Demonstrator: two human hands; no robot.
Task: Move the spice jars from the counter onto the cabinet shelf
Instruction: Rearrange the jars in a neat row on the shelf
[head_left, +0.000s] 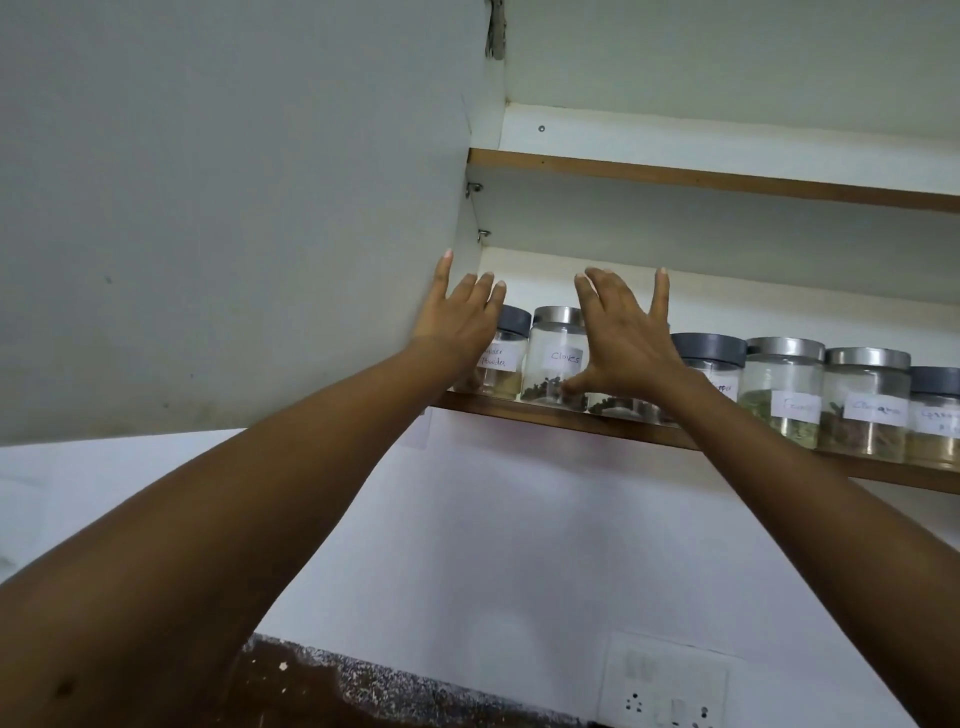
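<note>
Both hands were up at the lower cabinet shelf (550, 420). The spice jars stood in a row along its front edge, side by side from the left wall out past the right border.

The left hand (460, 317) was flat, fingers straight, holding nothing. It hung in front of the grey-lidded powder jar (506, 356) at the left end, beside the open cabinet door (234, 208). The right hand (626, 343) was spread wide, fingers pointing up, gripping nothing, its thumb low by the base of the Cloves jar (553, 364). It covered another jar (621, 408) just right of the Cloves. Whether the palm touched that hidden jar, I couldn't tell.

The danger, as I judged it, was that every jar sat right at the shelf's lip. A finger catching a lid as the hands pulled away could tip one over the edge, down to the dark counter (363, 691) below. The jars stood tightly packed, so a sideways nudge from that thumb would likely pass along the row.

Every jar in view stood upright, its long axis vertical and its lid on top. The handwritten labels faced out towards the person, and the Fennel jar (782, 389) and Cinnamon jar (865, 402) further right stood the same way.
</note>
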